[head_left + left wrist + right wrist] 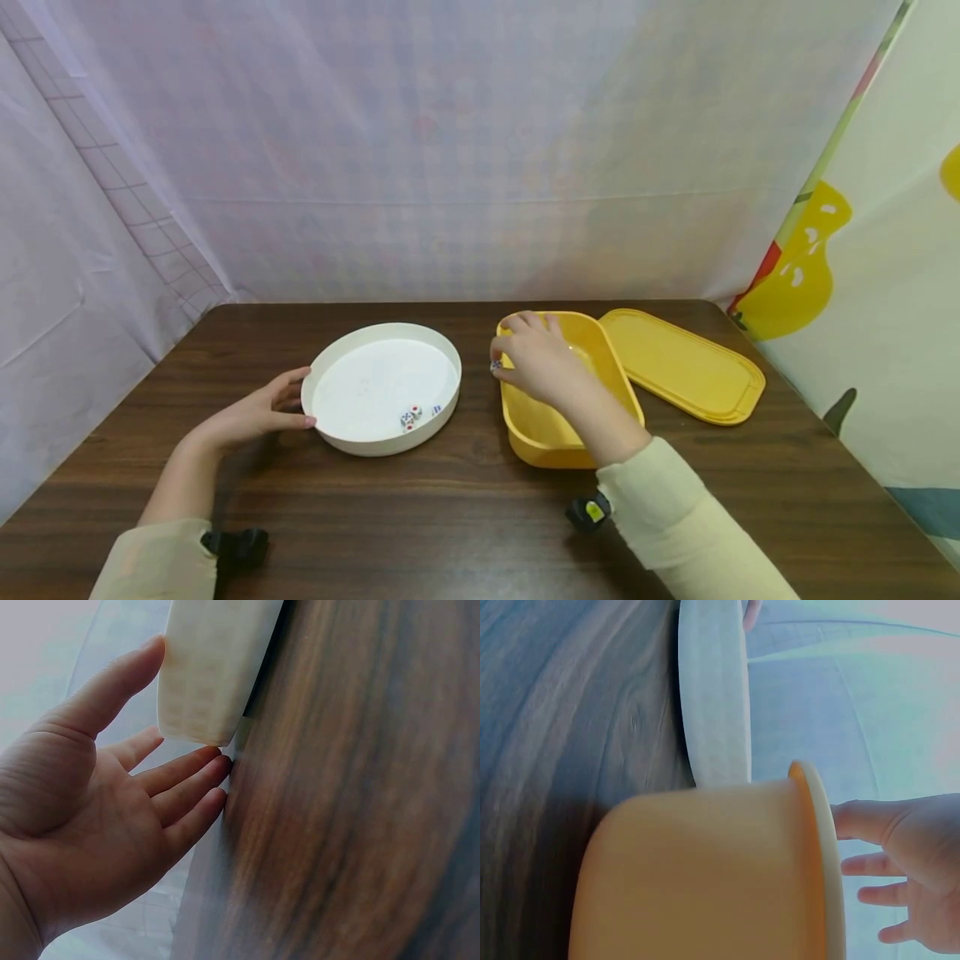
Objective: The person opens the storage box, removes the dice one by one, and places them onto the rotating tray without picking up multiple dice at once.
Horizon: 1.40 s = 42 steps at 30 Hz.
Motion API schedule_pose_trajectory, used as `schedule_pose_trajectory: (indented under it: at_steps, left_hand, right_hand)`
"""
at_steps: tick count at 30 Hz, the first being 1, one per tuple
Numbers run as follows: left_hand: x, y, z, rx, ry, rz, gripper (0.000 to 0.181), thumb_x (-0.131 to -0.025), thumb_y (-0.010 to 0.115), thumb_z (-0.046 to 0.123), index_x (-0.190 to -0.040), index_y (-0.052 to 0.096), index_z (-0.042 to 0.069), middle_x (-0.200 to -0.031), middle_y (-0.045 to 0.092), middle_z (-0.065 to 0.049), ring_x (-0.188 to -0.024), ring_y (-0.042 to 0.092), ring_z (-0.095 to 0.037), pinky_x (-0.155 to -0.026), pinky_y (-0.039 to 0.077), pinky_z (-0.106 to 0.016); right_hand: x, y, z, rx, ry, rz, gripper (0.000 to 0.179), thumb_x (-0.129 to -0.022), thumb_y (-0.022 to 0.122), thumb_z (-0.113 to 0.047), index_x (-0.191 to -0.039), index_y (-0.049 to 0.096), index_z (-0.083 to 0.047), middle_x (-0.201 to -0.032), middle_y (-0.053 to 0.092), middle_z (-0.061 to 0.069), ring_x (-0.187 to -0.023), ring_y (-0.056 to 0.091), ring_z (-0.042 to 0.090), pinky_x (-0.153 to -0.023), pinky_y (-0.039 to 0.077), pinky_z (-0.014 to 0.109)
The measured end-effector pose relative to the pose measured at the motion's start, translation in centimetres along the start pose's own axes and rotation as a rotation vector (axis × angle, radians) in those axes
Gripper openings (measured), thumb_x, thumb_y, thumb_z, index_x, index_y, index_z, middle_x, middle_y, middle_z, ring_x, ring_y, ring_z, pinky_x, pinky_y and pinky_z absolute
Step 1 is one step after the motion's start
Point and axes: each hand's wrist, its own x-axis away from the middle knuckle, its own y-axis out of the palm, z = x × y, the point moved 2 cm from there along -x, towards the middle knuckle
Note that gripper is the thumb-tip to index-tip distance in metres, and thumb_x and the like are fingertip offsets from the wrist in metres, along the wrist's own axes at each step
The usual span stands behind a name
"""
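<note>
My left hand (258, 408) touches the outer wall of a round white tray (384, 446) at its left side. In the left wrist view the thumb lies against the tray's rim and the relaxed fingers reach its lower edge. Several white dice (407, 420) with red and blue pips lie inside the tray at the front right. Over the left rim of a yellow tub (570, 457), my right hand (542, 360) pinches a die (495, 365) between thumb and finger. That die is out of sight in the right wrist view.
A yellow lid (686, 367) lies flat on the dark wooden table (420, 533), right of the tub. Behind the table hangs a pale checked curtain (450, 167). A printed cloth (885, 333) hangs along the right side.
</note>
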Motion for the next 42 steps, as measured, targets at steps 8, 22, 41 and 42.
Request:
schedule_pose_trajectory:
  at_steps: [8,22,41,42]
  left_hand:
    - [0.0,0.1,0.1,-0.002,0.003,0.001,0.093,-0.087,0.071,0.018,-0.150,0.007,-0.004,-0.145,0.023,-0.037,-0.133,0.023,-0.050,-0.103,0.025,-0.059]
    - [-0.1,0.1,0.2,0.000,0.008,0.001,0.093,-0.087,0.071,0.017,-0.150,0.007,-0.004,-0.144,0.025,-0.038,-0.133,0.024,-0.050,-0.102,0.026,-0.059]
    - [-0.1,0.1,0.2,-0.009,0.007,0.002,0.092,-0.087,0.071,0.017,-0.150,0.007,-0.004,-0.143,0.026,-0.038,-0.132,0.025,-0.050,-0.101,0.028,-0.058]
    - [-0.1,0.1,0.2,-0.009,0.007,0.002,0.092,-0.087,0.071,0.017,-0.150,0.007,-0.004,-0.143,0.026,-0.038,-0.132,0.025,-0.050,-0.101,0.028,-0.058]
  right_hand:
    - [-0.4,0.3,-1.0,-0.008,-0.038,0.040,0.006,-0.087,0.072,-0.027,-0.086,0.069,-0.022,-0.128,0.054,0.011,-0.125,0.039,0.033,-0.103,0.021,0.061]
    - [-1.4,1.1,-2.7,-0.001,-0.053,0.020,0.010,-0.086,0.073,-0.030,-0.092,0.070,-0.022,-0.131,0.053,0.010,-0.126,0.038,0.031,-0.105,0.021,0.059]
    - [-2.2,2.9,-4.2,-0.028,-0.065,0.006,0.010,-0.086,0.073,-0.030,-0.091,0.071,-0.021,-0.127,0.055,0.011,-0.123,0.041,0.033,-0.103,0.023,0.061]
    - [-2.2,3.0,-4.2,-0.028,-0.064,0.004,0.010,-0.086,0.073,-0.030,-0.091,0.071,-0.021,-0.127,0.055,0.011,-0.123,0.041,0.032,-0.104,0.023,0.061]
